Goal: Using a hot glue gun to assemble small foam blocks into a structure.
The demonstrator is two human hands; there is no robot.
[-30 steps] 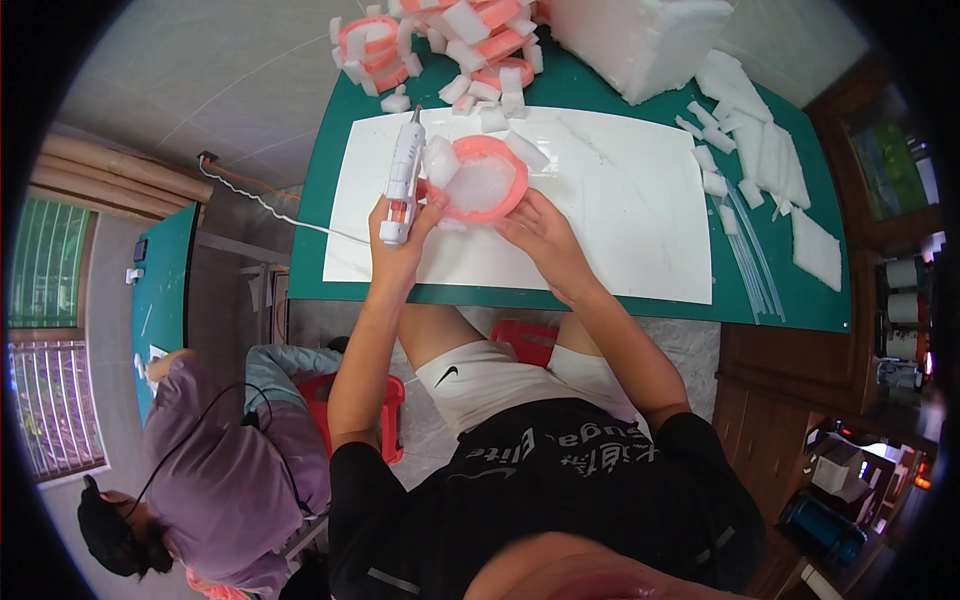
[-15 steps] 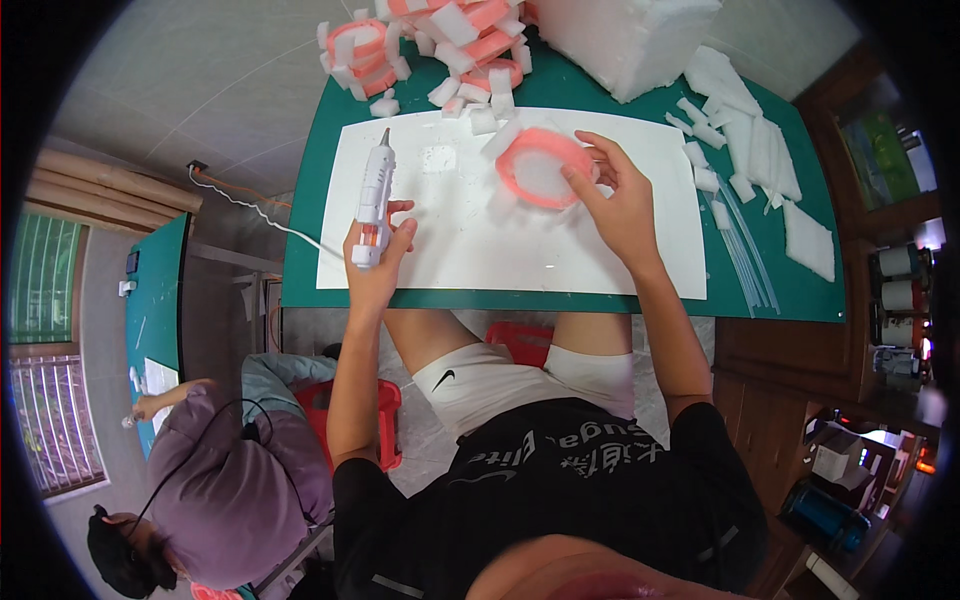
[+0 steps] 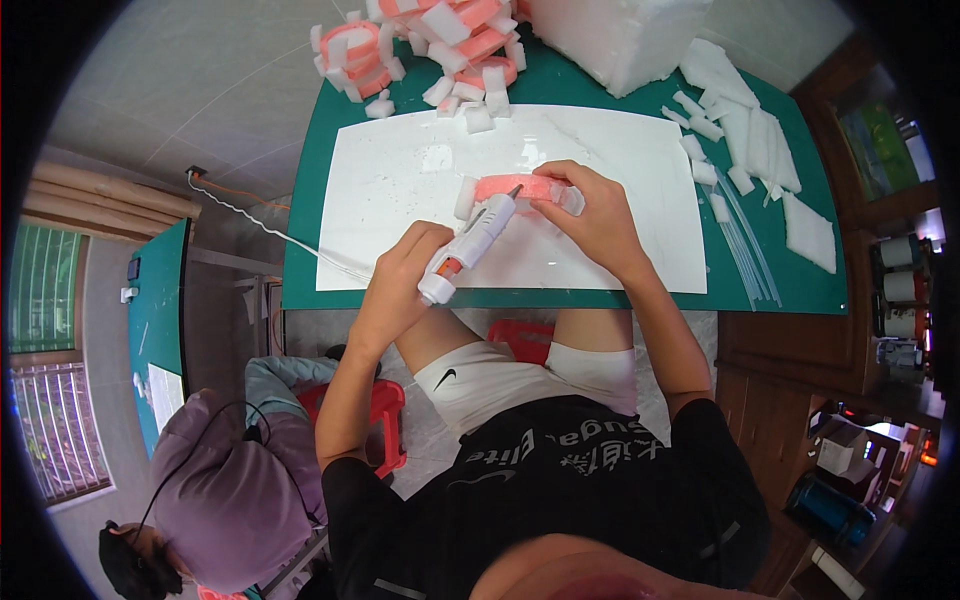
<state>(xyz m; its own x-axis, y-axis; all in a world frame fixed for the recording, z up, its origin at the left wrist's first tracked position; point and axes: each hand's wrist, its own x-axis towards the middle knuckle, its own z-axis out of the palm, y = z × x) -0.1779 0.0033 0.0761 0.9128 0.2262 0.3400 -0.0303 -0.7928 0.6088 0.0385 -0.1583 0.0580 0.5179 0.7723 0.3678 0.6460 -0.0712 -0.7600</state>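
Observation:
My left hand (image 3: 402, 282) is closed round a white hot glue gun (image 3: 474, 240), its nozzle pointing up and to the right. The nozzle tip meets, or nearly meets, the outer side of a pink foam ring (image 3: 505, 187). My right hand (image 3: 594, 216) grips that ring at its right end, thumb in front and fingers behind, and holds it on edge above the white board (image 3: 400, 215). A white foam block (image 3: 465, 198) sticks out at the ring's left end, and another pale piece shows beside my right fingers.
Pink rings with white foam blocks (image 3: 470, 45) are heaped at the back. A big white foam block (image 3: 615, 40) stands behind the board. Foam offcuts (image 3: 755, 140) and clear glue sticks (image 3: 742, 245) lie right. A white cord (image 3: 270, 222) runs left; a co-worker in purple (image 3: 235, 480) sits there.
The glue gun has swung from upright at the left to the ring, tilting right. My right hand has drawn the ring nearer and turned it on edge.

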